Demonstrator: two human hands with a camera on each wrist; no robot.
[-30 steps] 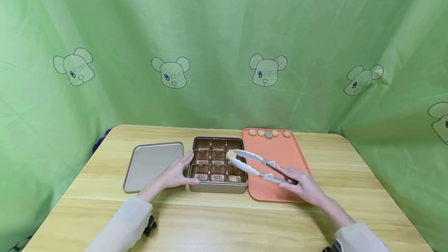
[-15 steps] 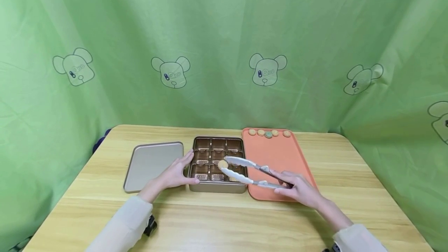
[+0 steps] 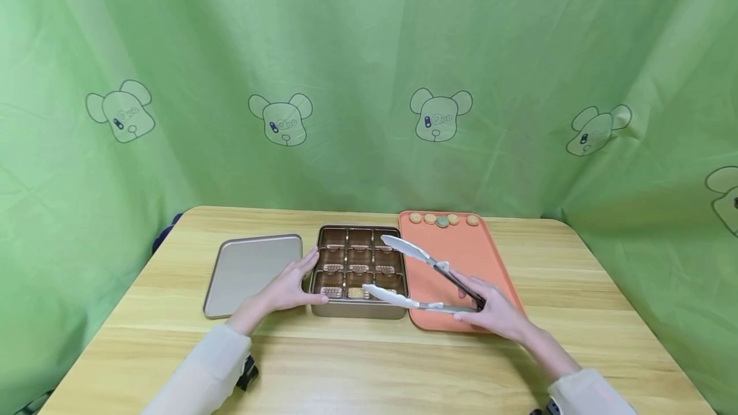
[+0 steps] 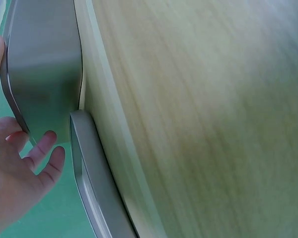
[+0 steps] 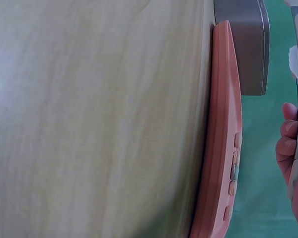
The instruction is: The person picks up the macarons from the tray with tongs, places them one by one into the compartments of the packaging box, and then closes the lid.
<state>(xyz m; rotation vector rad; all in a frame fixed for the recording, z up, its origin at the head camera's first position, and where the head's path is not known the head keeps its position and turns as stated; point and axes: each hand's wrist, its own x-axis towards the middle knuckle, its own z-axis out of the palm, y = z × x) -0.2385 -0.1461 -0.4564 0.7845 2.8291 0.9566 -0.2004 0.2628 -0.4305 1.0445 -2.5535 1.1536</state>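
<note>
Cookies (image 3: 442,221) at far end of tray (image 3: 450,248) likely light, brittle, so pinch rims gently; right hand (image 3: 496,310) grips spread tongs (image 3: 441,266), left hand (image 3: 290,285), fingers loosely extended, touches tin (image 3: 359,309).

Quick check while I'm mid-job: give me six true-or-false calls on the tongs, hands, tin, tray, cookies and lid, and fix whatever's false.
1. The right hand holds the tongs. True.
2. The tongs are pinching a cookie. False: their tips stand apart with nothing between them.
3. Five cookies lie near the far edge of the tray. True.
4. The left hand grips the lid. False: it touches the tin; the lid lies on the table.
5. A cookie sits in the tin's near row, middle compartment. True.
6. All the tray's cookies are green. False: only one is; the others are tan.
</note>
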